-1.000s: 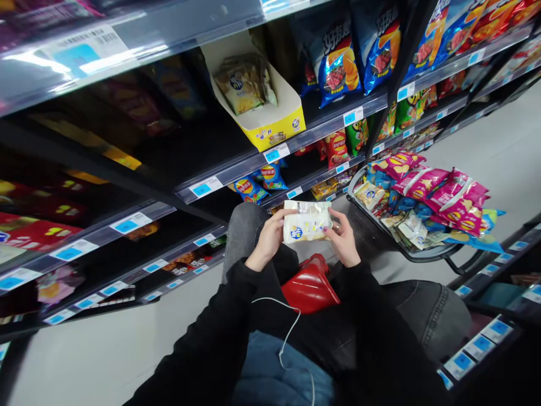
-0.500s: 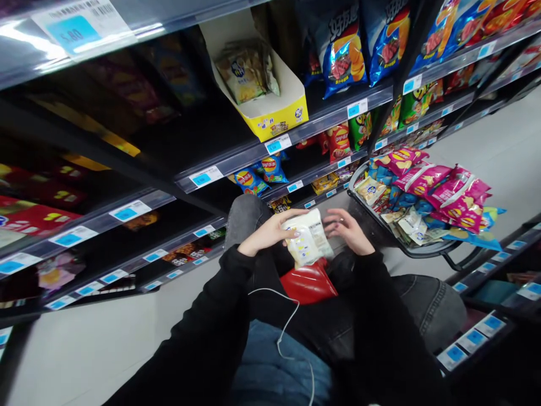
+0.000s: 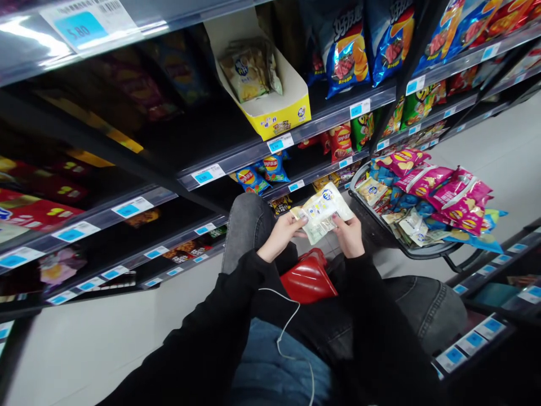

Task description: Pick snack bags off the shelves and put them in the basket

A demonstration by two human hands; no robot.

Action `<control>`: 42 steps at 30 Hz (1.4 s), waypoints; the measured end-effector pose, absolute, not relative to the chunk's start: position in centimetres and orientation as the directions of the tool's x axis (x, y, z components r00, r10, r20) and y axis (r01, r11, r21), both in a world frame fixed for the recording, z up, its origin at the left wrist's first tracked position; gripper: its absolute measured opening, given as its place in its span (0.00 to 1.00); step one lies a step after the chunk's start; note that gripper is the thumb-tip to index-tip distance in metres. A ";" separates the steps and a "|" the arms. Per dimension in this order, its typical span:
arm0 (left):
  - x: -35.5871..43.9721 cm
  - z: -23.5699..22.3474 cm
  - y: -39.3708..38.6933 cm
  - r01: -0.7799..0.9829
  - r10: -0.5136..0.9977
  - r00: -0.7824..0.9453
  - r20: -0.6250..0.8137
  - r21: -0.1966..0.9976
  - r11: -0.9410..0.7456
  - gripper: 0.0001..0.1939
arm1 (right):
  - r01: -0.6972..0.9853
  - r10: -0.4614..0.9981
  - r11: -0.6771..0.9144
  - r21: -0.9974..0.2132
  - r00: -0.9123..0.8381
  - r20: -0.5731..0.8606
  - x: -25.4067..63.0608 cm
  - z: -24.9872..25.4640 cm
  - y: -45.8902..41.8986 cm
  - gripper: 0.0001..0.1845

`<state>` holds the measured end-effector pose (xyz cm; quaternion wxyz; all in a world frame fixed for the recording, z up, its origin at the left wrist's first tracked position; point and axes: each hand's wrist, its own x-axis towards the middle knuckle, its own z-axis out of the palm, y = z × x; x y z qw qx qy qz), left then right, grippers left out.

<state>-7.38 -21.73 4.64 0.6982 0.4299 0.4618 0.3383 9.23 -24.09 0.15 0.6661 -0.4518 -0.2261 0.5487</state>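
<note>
Between my two hands is a pale cream snack packet (image 3: 323,212) with a blue round logo, tilted with its right end higher. My left hand (image 3: 282,232) pinches its lower left corner, thumb on top. On the other side my right hand (image 3: 349,235) grips the right edge, thumb over the face and fingers hidden underneath. Below the packet, between my legs, is a shiny red object (image 3: 310,277) whose kind I cannot make out. Similar packets (image 3: 247,73) stand in a yellow and white display box (image 3: 279,124) on the shelf ahead.
A black basket (image 3: 408,255) heaped with pink chip bags (image 3: 460,200) and other packets stands on the floor at right. Shelves with price tags (image 3: 208,174) run along the left and front. Blue chip bags (image 3: 346,53) stand beside the display box. A white cord (image 3: 279,340) hangs over my lap.
The packet has been turned over and re-angled. My right hand let go of it, then took hold of its right edge again. My left hand has kept hold.
</note>
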 end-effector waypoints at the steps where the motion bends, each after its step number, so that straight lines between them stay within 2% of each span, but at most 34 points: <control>1: -7.5 4.7 -21.6 -0.083 0.881 0.332 -0.338 0.920 0.384 0.27 | -0.496 0.935 -0.002 -0.868 0.307 -0.178 9.8 0.1 -24.1 0.17; 4: -8.0 4.4 -21.1 -0.048 0.896 0.309 -0.319 0.935 0.350 0.25 | -0.339 0.954 0.043 -0.940 0.294 -0.063 11.5 0.1 -24.1 0.22; 6: -8.3 4.1 -20.9 -0.010 0.907 0.275 -0.319 0.943 0.334 0.25 | -0.240 0.984 0.062 -0.969 0.177 0.019 12.2 0.4 -24.2 0.29; 8: -8.4 3.7 -20.8 -0.012 0.935 0.202 -0.290 0.954 0.299 0.27 | -0.186 0.995 0.069 -0.980 0.077 0.055 12.3 0.7 -24.4 0.29; 11: -8.2 3.5 -21.0 -0.092 0.969 0.149 -0.197 0.973 0.211 0.40 | -0.144 0.990 0.073 -0.987 0.133 0.054 11.6 0.9 -24.7 0.22; 14: -8.0 3.6 -21.1 -0.142 0.964 0.250 -0.092 0.981 0.131 0.51 | -0.114 0.968 0.072 -0.991 0.249 0.042 11.1 0.8 -24.9 0.19; 16: -8.0 3.8 -21.0 -0.130 0.951 0.300 -0.070 0.985 0.114 0.47 | -0.094 0.961 0.079 -0.992 0.271 0.051 11.1 0.8 -24.9 0.18; 19: -8.2 4.0 -21.0 -0.096 0.947 0.306 -0.099 0.986 0.134 0.37 | -0.085 0.978 0.091 -0.992 0.195 0.073 11.5 0.9 -24.8 0.22; 21: -8.3 4.1 -21.0 -0.071 0.951 0.291 -0.107 0.989 0.133 0.34 | -0.051 0.984 0.105 -0.993 0.147 0.097 11.8 0.8 -24.8 0.23; 27: -8.1 4.4 -21.2 -0.005 0.961 0.266 -0.080 0.996 0.084 0.29 | 0.323 0.942 0.209 -0.923 0.188 0.279 12.2 1.0 -25.0 0.11; 30: -8.0 4.2 -21.3 0.058 0.970 0.238 -0.040 0.998 0.027 0.26 | 0.360 0.924 0.243 -0.901 0.198 0.328 11.9 1.4 -25.1 0.08; 33: -7.9 4.2 -21.6 0.173 0.979 0.200 0.034 0.982 -0.070 0.23 | 0.343 0.929 0.228 -0.911 0.204 0.310 11.6 1.4 -25.0 0.08; 38: -8.4 5.3 -21.8 0.479 0.953 0.236 0.191 0.830 -0.285 0.16 | 0.314 0.956 0.153 -0.937 0.192 0.220 11.6 0.9 -24.8 0.09; 42: -9.1 6.5 -21.5 0.579 0.908 0.355 0.223 0.710 -0.401 0.14 | 0.351 0.983 0.119 -0.929 0.092 0.161 12.0 1.2 -24.9 0.10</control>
